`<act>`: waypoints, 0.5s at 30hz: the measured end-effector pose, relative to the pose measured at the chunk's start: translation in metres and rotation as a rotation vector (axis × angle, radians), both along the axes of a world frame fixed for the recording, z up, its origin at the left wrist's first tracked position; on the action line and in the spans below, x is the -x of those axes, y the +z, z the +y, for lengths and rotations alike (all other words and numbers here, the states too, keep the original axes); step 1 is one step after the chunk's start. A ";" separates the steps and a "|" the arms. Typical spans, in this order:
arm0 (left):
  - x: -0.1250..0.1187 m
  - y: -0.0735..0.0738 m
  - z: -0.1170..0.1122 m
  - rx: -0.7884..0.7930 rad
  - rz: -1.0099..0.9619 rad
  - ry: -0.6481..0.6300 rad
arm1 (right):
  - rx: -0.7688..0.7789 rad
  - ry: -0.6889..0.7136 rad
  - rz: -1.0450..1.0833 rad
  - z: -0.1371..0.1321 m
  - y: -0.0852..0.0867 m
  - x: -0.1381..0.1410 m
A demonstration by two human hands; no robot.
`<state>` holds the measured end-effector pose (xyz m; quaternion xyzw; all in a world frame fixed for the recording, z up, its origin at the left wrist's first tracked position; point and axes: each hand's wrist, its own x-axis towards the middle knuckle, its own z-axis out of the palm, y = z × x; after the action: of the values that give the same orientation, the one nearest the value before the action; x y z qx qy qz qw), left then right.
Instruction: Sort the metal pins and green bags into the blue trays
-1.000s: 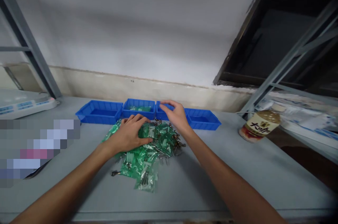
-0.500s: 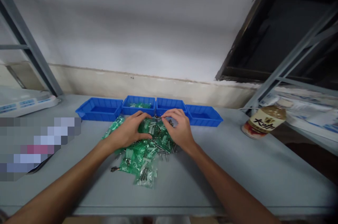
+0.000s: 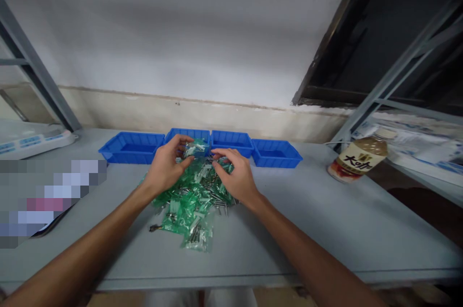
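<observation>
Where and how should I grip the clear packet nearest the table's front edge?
Probably pinch the clear packet by its near edge, coming from the front: that edge lies free on the table, while its far edge meets the green packets.

Left hand (image 3: 164, 165) above tabletop (image 3: 325, 201), thumb and fingers gripping; right hand (image 3: 239, 178) also above it, fingers curved, thumb parted. Forearms (image 3: 108, 230) converge.

A grey table (image 3: 318, 206) stands before a pale wall (image 3: 181, 42) — dark window (image 3: 383, 42) upper right.
</observation>
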<state>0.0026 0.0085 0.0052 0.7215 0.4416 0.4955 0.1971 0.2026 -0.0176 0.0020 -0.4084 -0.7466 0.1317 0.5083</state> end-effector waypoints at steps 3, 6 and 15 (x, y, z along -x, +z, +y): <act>-0.004 -0.004 -0.001 0.013 -0.149 -0.031 | 0.125 0.087 0.108 -0.001 -0.001 0.002; -0.007 -0.004 -0.004 -0.021 -0.090 -0.011 | 0.264 0.184 0.238 -0.002 -0.001 0.005; -0.011 0.008 -0.016 -0.257 0.089 -0.063 | 0.531 0.284 0.615 0.001 0.004 0.007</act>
<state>0.0136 -0.0077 0.0130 0.7757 0.3599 0.5089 0.0987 0.1956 -0.0165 0.0055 -0.3600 -0.5495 0.5035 0.5612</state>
